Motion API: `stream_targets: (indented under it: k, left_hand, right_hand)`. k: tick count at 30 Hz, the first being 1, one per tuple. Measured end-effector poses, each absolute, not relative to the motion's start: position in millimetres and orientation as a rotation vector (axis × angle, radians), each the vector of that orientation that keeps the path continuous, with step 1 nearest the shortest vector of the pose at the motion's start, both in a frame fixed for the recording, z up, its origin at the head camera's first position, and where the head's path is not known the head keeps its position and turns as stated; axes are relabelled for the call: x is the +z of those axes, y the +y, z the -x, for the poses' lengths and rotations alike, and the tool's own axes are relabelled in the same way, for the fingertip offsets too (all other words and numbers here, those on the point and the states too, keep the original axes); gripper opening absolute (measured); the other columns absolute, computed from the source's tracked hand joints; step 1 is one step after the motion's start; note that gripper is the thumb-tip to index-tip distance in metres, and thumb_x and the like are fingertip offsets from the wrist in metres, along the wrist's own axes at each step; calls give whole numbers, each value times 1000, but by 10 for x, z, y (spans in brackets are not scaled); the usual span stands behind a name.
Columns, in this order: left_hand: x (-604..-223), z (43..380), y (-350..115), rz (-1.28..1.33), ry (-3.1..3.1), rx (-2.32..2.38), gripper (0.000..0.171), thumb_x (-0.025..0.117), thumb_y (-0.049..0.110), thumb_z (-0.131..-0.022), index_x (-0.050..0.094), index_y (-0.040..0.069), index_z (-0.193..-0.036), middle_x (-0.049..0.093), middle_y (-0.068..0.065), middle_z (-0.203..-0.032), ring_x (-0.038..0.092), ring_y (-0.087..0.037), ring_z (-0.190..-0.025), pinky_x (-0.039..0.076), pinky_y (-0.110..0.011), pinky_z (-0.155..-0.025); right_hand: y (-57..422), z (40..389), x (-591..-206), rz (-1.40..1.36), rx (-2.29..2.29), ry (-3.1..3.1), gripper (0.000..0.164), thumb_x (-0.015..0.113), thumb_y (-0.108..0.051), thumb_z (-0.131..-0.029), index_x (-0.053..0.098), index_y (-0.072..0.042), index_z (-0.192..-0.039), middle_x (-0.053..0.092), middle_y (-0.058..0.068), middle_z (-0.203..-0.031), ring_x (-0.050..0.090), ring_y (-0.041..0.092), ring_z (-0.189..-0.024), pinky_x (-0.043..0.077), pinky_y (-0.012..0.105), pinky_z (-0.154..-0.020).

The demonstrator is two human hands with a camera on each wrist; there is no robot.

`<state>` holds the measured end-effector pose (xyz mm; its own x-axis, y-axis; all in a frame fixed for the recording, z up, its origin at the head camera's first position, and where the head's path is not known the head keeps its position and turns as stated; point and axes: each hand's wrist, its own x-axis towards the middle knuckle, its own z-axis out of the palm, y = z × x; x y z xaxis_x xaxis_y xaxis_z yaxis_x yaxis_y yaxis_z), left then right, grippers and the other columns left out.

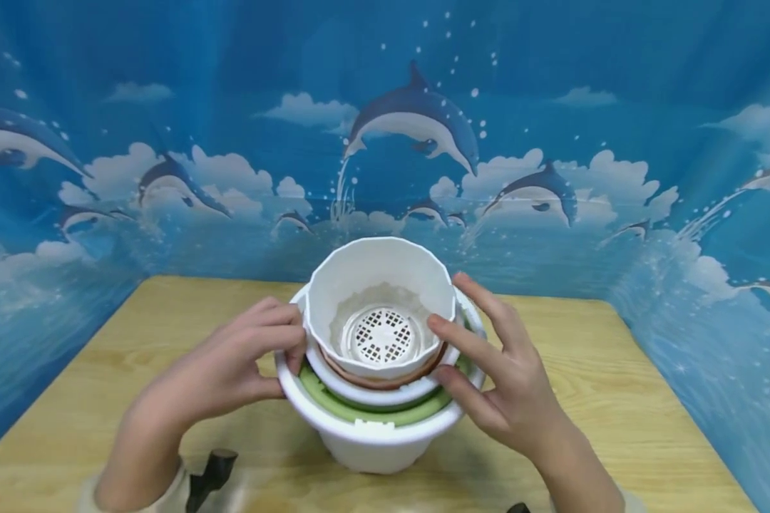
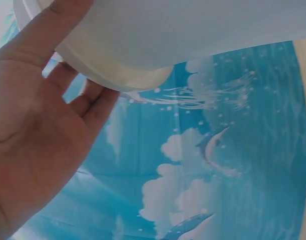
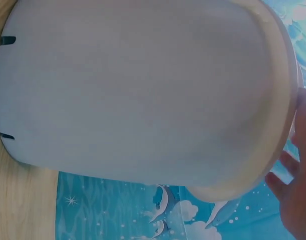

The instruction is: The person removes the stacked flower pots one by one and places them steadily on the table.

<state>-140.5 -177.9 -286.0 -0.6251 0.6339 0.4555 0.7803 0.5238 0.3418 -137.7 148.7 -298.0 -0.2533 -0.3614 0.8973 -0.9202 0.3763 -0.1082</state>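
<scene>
A stack of nested plastic flowerpots stands on the table. The large white outer flowerpot (image 1: 377, 453) holds a green flowerpot (image 1: 385, 415), and inside that show a smaller white flowerpot (image 1: 340, 385) and a brown rim (image 1: 385, 382). On top sits a white inner flowerpot (image 1: 372, 271) with a drainage grid in its base. At the left side, my left hand (image 1: 244, 356) grips the outer flowerpot's rim, fingers curled over it and thumb outside. My right hand (image 1: 507, 377) reaches over the right rims with fingers spread, its fingertips right at the inner flowerpot's edge and the rim below.
The stack stands on a light wooden table (image 1: 584, 399). A blue curtain (image 1: 250, 64) printed with dolphins and clouds hangs behind and along both sides. Below the left wrist is a black strap piece (image 1: 212, 477).
</scene>
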Motion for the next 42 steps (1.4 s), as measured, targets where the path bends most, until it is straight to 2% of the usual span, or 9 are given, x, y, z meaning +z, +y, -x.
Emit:
stream_targets:
  k: [3, 7, 13, 15, 22, 42]
  left_hand:
    - [-2885, 1462, -1761, 1204, -2430, -781, 41, 91, 16, -67, 54, 30, -77, 54, 19, -91, 48, -7, -96, 47, -31, -79]
    - [-2952, 1538, -1740, 1206, -2348, -831, 38, 91, 13, -67, 57, 27, -77, 56, 18, -92, 50, -7, -99, 49, -30, -82]
    - [-3053, 1542, -1719, 1189, -2287, -890, 34, 90, 15, -69, 59, 23, -79, 60, 12, -96, 52, -11, -104, 50, -34, -101]
    - [-3056, 1522, -1714, 1181, -2281, -880, 33, 90, 15, -69, 60, 23, -79, 60, 11, -96, 53, -12, -104, 49, -35, -104]
    - [-3014, 1452, -1680, 1161, -2268, -736, 33, 91, 14, -67, 61, 24, -79, 62, 12, -96, 55, -11, -103, 56, -32, -83]
    - [-3035, 1461, -1672, 1143, -2304, -808, 32, 90, 17, -69, 60, 24, -80, 62, 12, -97, 53, -10, -101, 52, -31, -82]
  right_hand:
    - [1477, 1397, -2956, -1130, 800, -1728, 36, 60, -35, -100, 68, -6, -119, 55, 25, -137, 49, 42, -132, 40, 45, -114]
    - [1463, 1422, -2947, -1114, 798, -1697, 35, 61, -31, -100, 68, 1, -111, 60, 25, -128, 54, 40, -128, 42, 44, -112]
    - [1466, 1405, -2942, -1041, 831, -1706, 37, 62, -36, -99, 68, 0, -102, 63, 25, -119, 53, 36, -130, 42, 42, -112]
    - [1464, 1395, -2940, -1026, 831, -1712, 37, 63, -37, -98, 69, -1, -100, 63, 24, -119, 52, 35, -131, 41, 42, -113]
    - [1444, 1378, -2938, -1022, 848, -1687, 36, 65, -35, -96, 69, 0, -96, 64, 24, -112, 54, 33, -130, 44, 41, -110]
    - [1420, 1380, -2943, -982, 781, -1590, 35, 68, -36, -94, 70, -3, -85, 65, 18, -92, 59, 40, -111, 47, 38, -105]
